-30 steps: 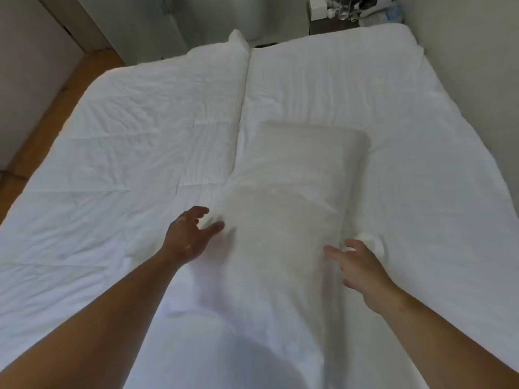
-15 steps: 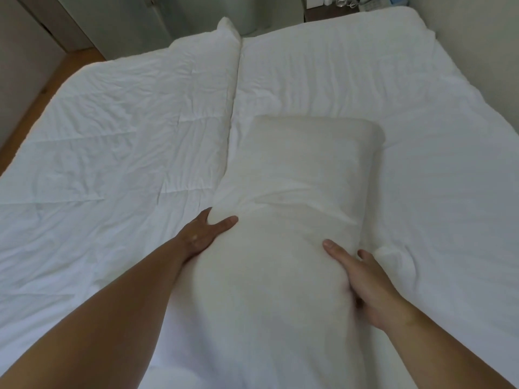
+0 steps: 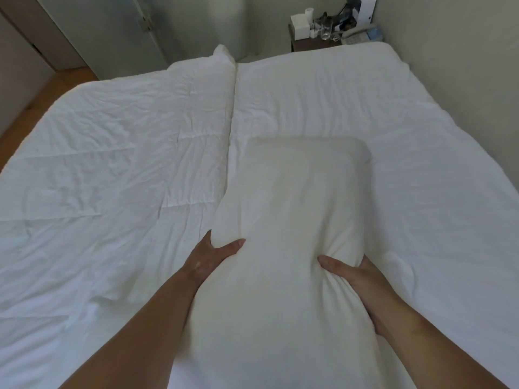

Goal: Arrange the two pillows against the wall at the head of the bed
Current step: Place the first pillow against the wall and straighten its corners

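My left hand (image 3: pixel 209 258) and right hand (image 3: pixel 351 272) grip one pillow (image 3: pixel 292 220) from both sides, fingers pressed into it. Pillow lies lengthwise over the bed (image 3: pixel 112 178), far end toward 12 o'clock. Nightstand (image 3: pixel 314 44) at 1 o'clock.

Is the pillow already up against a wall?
No, the pillow lies mid-bed, gripped by the left hand and right hand.
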`<action>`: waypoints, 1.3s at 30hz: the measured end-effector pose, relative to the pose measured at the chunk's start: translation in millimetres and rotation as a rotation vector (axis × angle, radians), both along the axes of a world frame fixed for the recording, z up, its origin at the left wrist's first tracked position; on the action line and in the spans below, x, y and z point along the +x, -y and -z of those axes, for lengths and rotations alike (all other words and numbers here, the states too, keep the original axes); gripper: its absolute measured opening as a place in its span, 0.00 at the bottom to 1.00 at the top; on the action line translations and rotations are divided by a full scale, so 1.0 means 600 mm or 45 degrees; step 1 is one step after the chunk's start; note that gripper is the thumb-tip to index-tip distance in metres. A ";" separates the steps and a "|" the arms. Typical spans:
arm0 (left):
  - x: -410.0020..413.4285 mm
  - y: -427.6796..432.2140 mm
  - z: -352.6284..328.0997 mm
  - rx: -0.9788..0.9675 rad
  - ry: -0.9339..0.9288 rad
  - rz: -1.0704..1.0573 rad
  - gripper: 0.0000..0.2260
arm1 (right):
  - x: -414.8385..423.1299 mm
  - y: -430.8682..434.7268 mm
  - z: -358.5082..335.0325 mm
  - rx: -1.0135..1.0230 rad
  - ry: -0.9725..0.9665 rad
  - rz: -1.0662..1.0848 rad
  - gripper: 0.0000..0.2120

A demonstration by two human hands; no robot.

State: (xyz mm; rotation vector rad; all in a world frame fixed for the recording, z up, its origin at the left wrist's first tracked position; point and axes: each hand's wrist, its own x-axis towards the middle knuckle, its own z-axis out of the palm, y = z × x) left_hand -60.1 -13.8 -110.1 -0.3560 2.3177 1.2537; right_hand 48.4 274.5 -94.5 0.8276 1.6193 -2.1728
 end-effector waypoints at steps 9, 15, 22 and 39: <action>0.142 -0.065 -0.164 0.289 -0.110 -0.085 0.16 | 0.110 -0.034 -0.153 0.243 -0.201 0.027 0.23; 0.271 -0.139 -0.193 0.480 -0.138 -0.072 0.28 | 0.223 -0.101 -0.251 0.521 -0.208 0.026 0.62; 0.396 -0.269 -0.252 0.628 -0.233 0.015 0.47 | 0.366 -0.218 -0.346 0.667 -0.165 0.069 0.33; 0.591 -0.637 -0.183 0.660 -0.117 0.030 0.44 | 0.548 -0.600 -0.330 0.818 -0.125 0.004 0.44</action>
